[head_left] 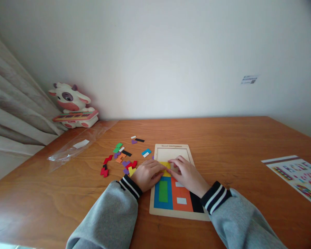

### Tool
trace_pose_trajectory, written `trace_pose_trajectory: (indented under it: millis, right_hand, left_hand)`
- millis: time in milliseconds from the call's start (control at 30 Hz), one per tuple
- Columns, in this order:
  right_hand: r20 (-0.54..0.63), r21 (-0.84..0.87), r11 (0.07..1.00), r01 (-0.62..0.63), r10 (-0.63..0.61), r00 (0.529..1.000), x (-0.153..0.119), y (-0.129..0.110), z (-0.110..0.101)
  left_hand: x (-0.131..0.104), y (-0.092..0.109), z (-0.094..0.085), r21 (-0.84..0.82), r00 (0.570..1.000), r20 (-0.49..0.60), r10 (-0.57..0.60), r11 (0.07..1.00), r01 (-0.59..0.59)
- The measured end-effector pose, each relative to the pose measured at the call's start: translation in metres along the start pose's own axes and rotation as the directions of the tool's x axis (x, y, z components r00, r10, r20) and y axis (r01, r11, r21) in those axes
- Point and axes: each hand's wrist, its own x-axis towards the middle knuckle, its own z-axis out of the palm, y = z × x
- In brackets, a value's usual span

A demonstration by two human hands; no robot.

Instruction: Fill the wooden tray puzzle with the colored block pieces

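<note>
- While the left hand (pixel 149 173) is reaching over the left side of the wood board (pixel 176 215), its fingers are bending close to each other. Their tips are pointing at the yellow part (pixel 167 174), but I cannot tell if they are pinching a piece.
- The right hand (pixel 188 174) is coming over the board from the other side. Its fingers are showing a little gap by the yellow part, and I cannot tell if they are pinching anything.
- The board is lying flat on the brown table (pixel 223 138), under both hands. Its far end is showing bare wood inside the rim.
- In the near end, a green block (pixel 163 191) is sitting with blue (pixel 156 200) around it. Next to that, orange (pixel 175 197) is lying around white bits (pixel 181 201), and black (pixel 196 202) is filling the right corner.
- Loose pieces are lying left of the board. Red ones (pixel 107 159), green ones (pixel 118 147) and a yellow one (pixel 131 171) are there, and a blue and white bit (pixel 146 152) is resting nearer the board.
- A toy cow (pixel 74 105) is sitting at the back left, and a clear bag (pixel 77 148) is lying in front of it.
- A bright paper sheet (pixel 297 176) is lying far to the right.
</note>
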Motion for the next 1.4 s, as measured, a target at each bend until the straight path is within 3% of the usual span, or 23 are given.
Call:
trace_pose_trajectory:
  millis: [133, 400, 633, 767, 1033, 1400]
  right_hand:
    - [-0.006, 0.015, 0.999, -0.029, 0.029, 1.000, 0.0001, -0.0001, -0.0006]
    - [0.021, 0.059, 0.998, -0.031, 0.030, 0.999, -0.0001, -0.0063, -0.0062]
    - [0.022, 0.053, 0.998, -0.025, 0.024, 0.999, 0.0004, -0.0063, -0.0061]
    - [0.009, 0.050, 0.999, -0.009, 0.009, 1.000, 0.0003, -0.0057, -0.0053]
    - [0.011, 0.083, 0.996, -0.029, 0.028, 1.000, 0.0005, -0.0048, -0.0064]
    - [0.003, -0.001, 0.999, -0.038, 0.038, 0.999, 0.0003, -0.0014, -0.0009]
  left_hand:
    - [-0.0001, 0.0009, -0.0019, -0.001, 1.000, -0.025, -0.004, 1.000, 0.004]
    - [-0.0012, -0.0043, -0.0047, 0.041, 0.978, -0.193, -0.075, 0.996, 0.085]
    - [-0.0009, -0.0025, -0.0010, 0.012, 0.995, -0.092, 0.040, 0.999, -0.039]
    - [-0.0019, -0.0018, 0.0003, 0.011, 0.999, -0.045, 0.015, 1.000, -0.015]
    - [-0.0016, -0.0004, -0.0031, 0.013, 0.999, -0.051, -0.001, 1.000, 0.002]
    - [-0.0016, 0.0005, -0.0033, 0.007, 1.000, -0.028, -0.006, 1.000, 0.006]
